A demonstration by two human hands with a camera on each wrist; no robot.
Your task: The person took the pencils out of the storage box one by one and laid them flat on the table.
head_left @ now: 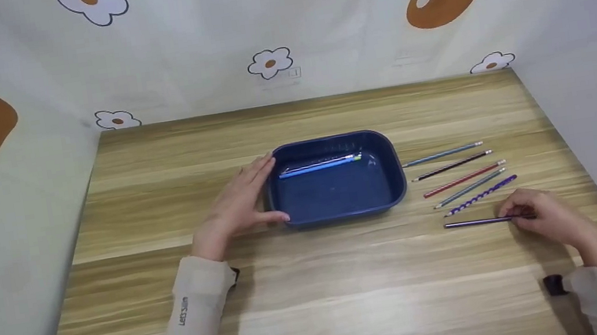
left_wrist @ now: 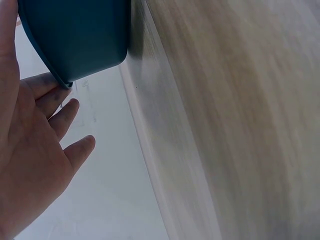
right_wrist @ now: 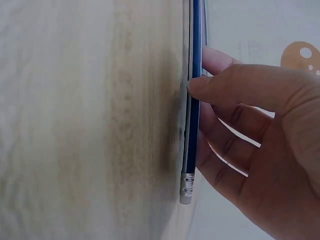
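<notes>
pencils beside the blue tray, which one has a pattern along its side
The purple pencil with pale marks along it, in the head view just above the smooth pencil that the right hand pinches; it alone looks patterned.

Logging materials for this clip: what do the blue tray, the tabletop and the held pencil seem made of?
Blue tray: probably plastic, smooth, semi-glossy, bright reflections inside.
Tabletop: wood or wood-look laminate; streaked grain, satin sheen.
Held pencil: shiny, seemingly painted barrel, core unclear; silvery ferrule looks metal.
</notes>
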